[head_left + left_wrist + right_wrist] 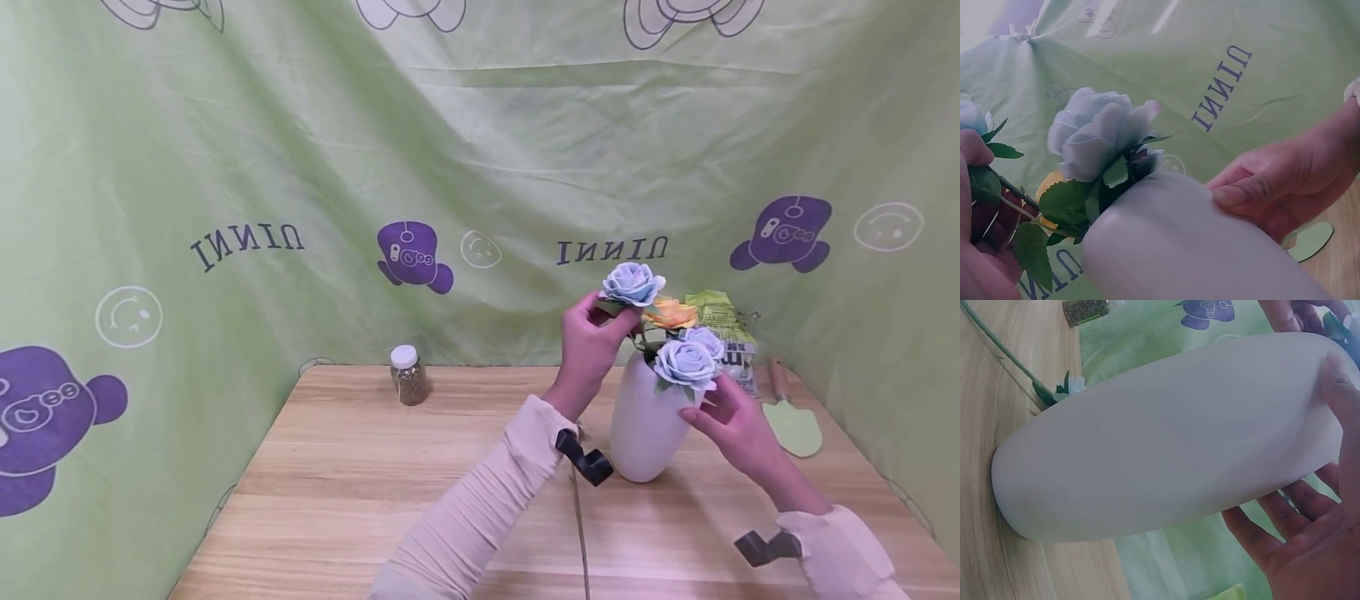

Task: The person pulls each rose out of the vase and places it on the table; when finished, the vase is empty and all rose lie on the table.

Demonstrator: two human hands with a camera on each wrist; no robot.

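A white vase (647,425) stands on the wooden table, holding artificial roses. My left hand (588,346) pinches the leafy stem of a blue rose (632,285) just below its bloom, above the vase's left rim; the stem's lower end is hidden. An orange rose (671,313) and pale blue roses (686,364) stick out of the vase's mouth. With its thumb on one side and fingers on the other, my right hand (1310,550) holds the vase near the top. Leaves (1066,203) hang over the rim in the left wrist view.
Another flower stem (579,525) lies on the table left of the vase. A white-capped jar (408,377) stands at the back left. Behind the vase is a green packet (716,312), and to its right lies a green trowel (793,427). A green printed cloth (480,150) hangs behind.
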